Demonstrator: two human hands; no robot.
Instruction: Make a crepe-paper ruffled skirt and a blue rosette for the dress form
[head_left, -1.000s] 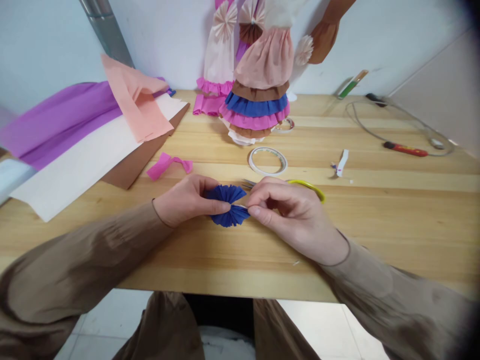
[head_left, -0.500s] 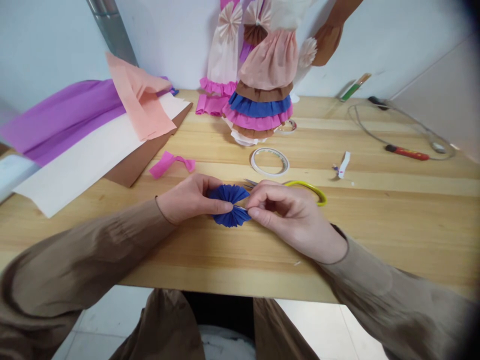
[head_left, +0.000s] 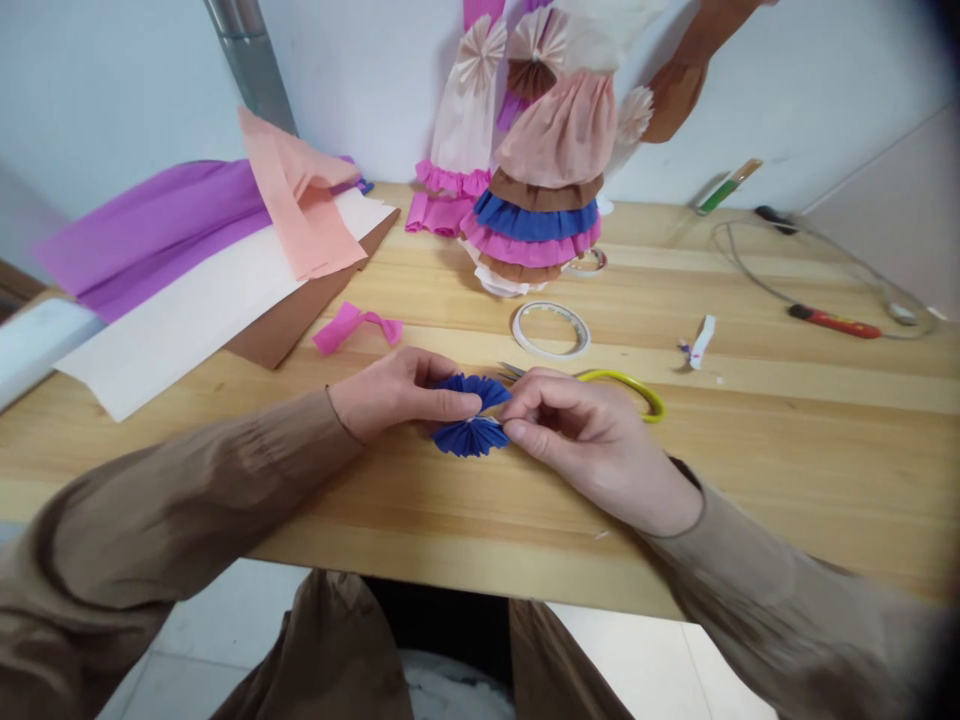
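Observation:
A pleated blue paper rosette (head_left: 471, 437) is held between both hands just above the front part of the table. My left hand (head_left: 405, 396) pinches it at the centre, thumb on top and fingers behind. On its right side, my right hand (head_left: 585, 435) pinches the rosette's edge at a wedge-shaped gap, where a pale strip shows between the folds. Scissors with yellow handles (head_left: 637, 391) lie partly hidden under my right hand, their blades pointing left. A roll of white tape (head_left: 525, 344) lies flat just beyond the hands.
Purple, white, peach and brown crepe paper sheets (head_left: 187, 310) are piled at the left. A pink scrap (head_left: 345, 328) lies nearby. A ruffled paper dress (head_left: 555, 140) stands against the wall. To the right are a white strip (head_left: 703, 342), a red-handled tool with a cord (head_left: 836, 321) and a green-handled brush (head_left: 724, 190).
The camera view has shifted, so everything appears slightly further right. Both hands keep hold of the blue rosette; the gap on its right side shows a little differently.

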